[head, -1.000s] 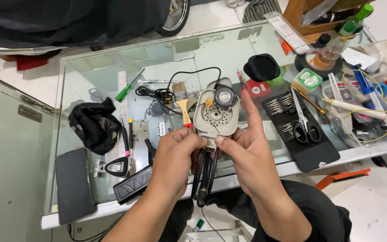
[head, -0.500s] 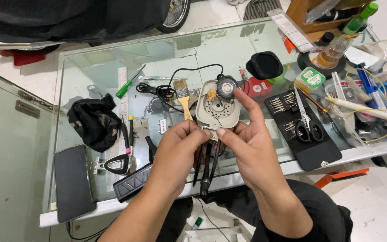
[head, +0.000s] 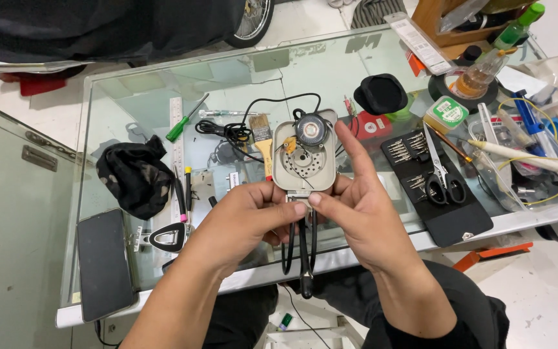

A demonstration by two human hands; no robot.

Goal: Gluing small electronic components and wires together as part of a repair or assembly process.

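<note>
Basically both hands were on the open beige device housing [head: 305, 158], held up above the glass worktop [head: 130, 110], roughly centre of view. Left hand [head: 243, 220] was curled shut around the housing's lower left edge, thumb pressed at the bottom rim. Right hand [head: 356, 207] gripped the lower right edge with its thumb meeting the left thumb at the bottom, index finger stretched straight up along the right side of the housing, other fingers behind it. So the housing sat between the two hands, just above the thumbs, tilted face-up to the camera.

Round black speaker-like part [head: 311, 129] sat in the top of the housing, perforated disc below it. Black cables [head: 299, 249] hung down from the housing's bottom, between the wrists, past the worktop edge.

On the worktop: paintbrush [head: 263, 139] just left of the housing, green-handled screwdriver [head: 185, 121] further left, steel ruler [head: 177, 145], black cloth [head: 135, 176], dark phone [head: 103, 262] at the near-left corner. Right of the hands: black mat [head: 450, 220] carrying scissors [head: 442, 178] and a row of screwdriver bits [head: 407, 147]. Black cap-shaped part [head: 380, 95] lay behind the housing, tape roll [head: 466, 97] and a clear bottle [head: 482, 71] at far right.
</note>
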